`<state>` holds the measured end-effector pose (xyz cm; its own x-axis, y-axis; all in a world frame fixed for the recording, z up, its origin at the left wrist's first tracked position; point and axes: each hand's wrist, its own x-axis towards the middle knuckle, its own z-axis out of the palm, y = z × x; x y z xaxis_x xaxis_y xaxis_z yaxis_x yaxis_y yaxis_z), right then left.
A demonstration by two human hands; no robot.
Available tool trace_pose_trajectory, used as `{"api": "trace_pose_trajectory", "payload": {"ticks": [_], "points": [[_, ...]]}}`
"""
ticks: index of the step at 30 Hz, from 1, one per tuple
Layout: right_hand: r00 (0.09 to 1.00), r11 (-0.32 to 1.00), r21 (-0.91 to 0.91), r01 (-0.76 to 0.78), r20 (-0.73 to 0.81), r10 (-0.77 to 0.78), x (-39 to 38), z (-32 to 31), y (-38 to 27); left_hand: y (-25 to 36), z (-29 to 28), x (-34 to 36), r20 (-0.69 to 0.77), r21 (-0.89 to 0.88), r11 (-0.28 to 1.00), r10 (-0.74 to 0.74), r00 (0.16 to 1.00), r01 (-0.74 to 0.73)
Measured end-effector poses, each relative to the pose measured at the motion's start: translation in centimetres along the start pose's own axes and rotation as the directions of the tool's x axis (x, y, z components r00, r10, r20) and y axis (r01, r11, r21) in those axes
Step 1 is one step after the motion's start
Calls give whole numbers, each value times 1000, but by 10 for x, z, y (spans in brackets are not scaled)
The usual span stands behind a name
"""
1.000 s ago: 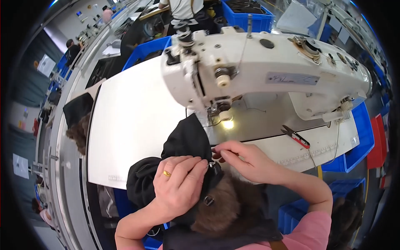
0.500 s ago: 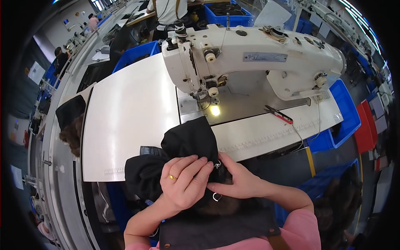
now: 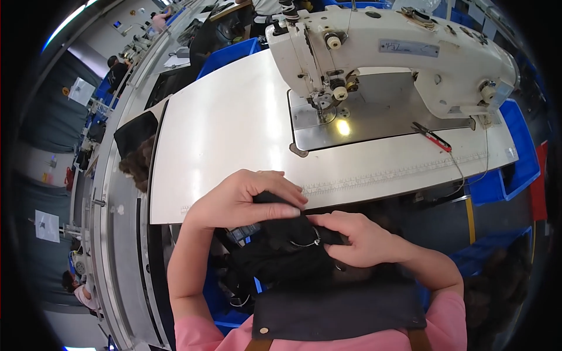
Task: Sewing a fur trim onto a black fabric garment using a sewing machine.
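Observation:
My left hand (image 3: 246, 196) grips the top of a black cloth item (image 3: 275, 257) at the table's front edge, fingers curled over it. My right hand (image 3: 363, 240) is closed on the same item at its right side, beside a metal zipper (image 3: 307, 243) with a silver pull. A dark printed label (image 3: 240, 233) shows at the item's left. Beyond my hands stands a white sewing machine (image 3: 380, 47), its lamp lighting the steel bed plate. Red-handled thread snips (image 3: 433, 137) lie to the right of the plate.
A white tabletop (image 3: 216, 123) surrounds the machine. Blue bins (image 3: 506, 181) stand at the right, behind and below the table, with a red bin (image 3: 538, 181) at the far right. A black piece with brown fur (image 3: 134, 134) lies at the left. Co-workers (image 3: 117, 76) sit along a metal rail at the left.
The black item has moved down off the tabletop toward my lap. My left hand has shifted up and over its top. The machine now appears higher and farther right in the view.

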<state>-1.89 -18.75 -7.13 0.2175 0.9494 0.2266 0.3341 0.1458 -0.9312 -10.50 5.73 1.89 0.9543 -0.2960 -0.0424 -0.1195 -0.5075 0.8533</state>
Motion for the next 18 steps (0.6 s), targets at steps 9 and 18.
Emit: {"api": "trace_pose_trajectory", "payload": {"ticks": [9, 18], "points": [[998, 992, 115, -53, -16, 56, -3, 1, 13, -16, 23, -21, -253, -359, 913, -296, 921, 195], [968, 963, 93, -251, 33, 249, -10, -4, 1, -2, 25, -50, -345, 222, 954, 270, 899, -201]]}}
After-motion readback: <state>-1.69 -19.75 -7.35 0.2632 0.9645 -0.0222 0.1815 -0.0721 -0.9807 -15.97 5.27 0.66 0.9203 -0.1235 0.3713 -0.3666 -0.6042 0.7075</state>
